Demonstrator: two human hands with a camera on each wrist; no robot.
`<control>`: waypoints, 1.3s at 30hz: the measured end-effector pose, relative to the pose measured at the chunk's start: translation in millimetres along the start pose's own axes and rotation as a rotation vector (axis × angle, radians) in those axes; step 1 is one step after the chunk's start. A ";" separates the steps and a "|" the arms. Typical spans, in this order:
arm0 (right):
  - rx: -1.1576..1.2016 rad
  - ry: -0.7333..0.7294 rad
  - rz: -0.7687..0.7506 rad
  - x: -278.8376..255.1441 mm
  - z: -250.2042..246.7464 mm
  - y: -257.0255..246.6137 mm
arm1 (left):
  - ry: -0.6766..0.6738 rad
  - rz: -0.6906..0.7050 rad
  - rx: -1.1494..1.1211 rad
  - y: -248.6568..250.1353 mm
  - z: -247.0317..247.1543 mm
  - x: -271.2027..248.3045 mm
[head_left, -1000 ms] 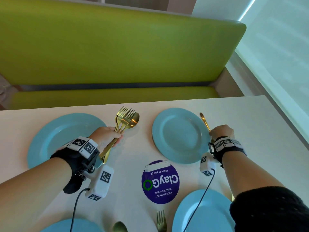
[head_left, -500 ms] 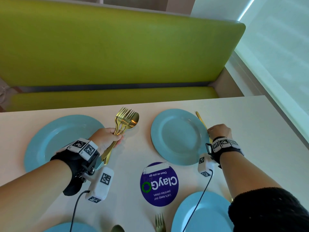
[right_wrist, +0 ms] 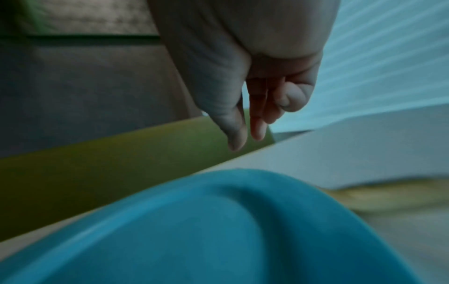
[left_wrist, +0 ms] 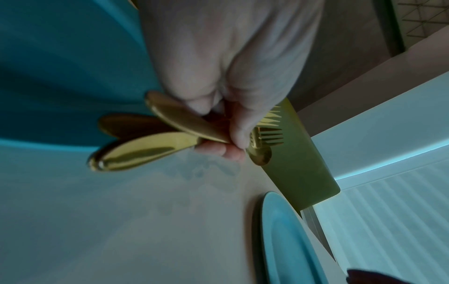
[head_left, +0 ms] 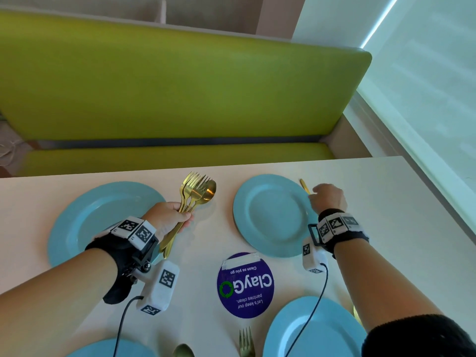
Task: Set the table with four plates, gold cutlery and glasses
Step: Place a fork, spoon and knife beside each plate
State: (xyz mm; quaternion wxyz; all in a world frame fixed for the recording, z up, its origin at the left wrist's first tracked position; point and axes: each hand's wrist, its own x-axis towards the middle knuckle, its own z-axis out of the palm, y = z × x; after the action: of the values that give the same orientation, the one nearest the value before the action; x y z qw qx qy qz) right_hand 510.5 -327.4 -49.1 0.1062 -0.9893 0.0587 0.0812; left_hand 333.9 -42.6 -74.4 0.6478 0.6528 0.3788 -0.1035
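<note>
My left hand [head_left: 180,217] grips a bundle of gold cutlery [head_left: 198,189], forks and a spoon, by the handles between the two far plates. The handle ends [left_wrist: 145,151] stick out below my fist in the left wrist view. My right hand [head_left: 327,199] hovers at the right rim of the far right blue plate [head_left: 273,215], fingers relaxed and holding nothing [right_wrist: 245,134]. A single gold piece [head_left: 304,186] lies on the table just right of that plate, mostly hidden behind my hand. The far left plate [head_left: 103,220] sits under my left wrist.
Two more blue plates lie at the near edge, one right [head_left: 309,328] and one left [head_left: 110,349], with a gold fork [head_left: 246,341] and spoon [head_left: 183,351] between them. A purple round sticker [head_left: 244,284] marks the table's middle. A green bench [head_left: 180,86] stands beyond the far edge.
My right hand lowered the single gold piece beside the far right plate and let go of it. The left hand kept its bundle almost still.
</note>
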 end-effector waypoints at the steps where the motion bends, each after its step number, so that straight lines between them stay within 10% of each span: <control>1: -0.006 0.024 -0.072 -8.8 -5.1 -12.7 | -0.002 0.004 0.005 1.2 -0.7 -3.2; 11: -0.146 -0.135 -1.038 -176.4 7.2 -114.6 | -0.105 0.079 0.178 0.1 -13.5 -62.2; 27: -0.417 -0.175 -0.996 -336.9 5.4 -144.3 | -0.397 0.180 0.472 -45.0 -97.9 -173.2; 39: -0.480 -0.200 -0.968 -358.3 5.9 -161.1 | -0.456 0.230 0.610 -57.2 -120.8 -173.4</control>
State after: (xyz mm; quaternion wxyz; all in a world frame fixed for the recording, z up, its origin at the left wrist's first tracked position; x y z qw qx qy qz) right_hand 180.0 -134.3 39.6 -0.0919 -0.8873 -0.4335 0.1280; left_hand 135.0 -0.7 7.0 0.4991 0.8137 0.1017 -0.2802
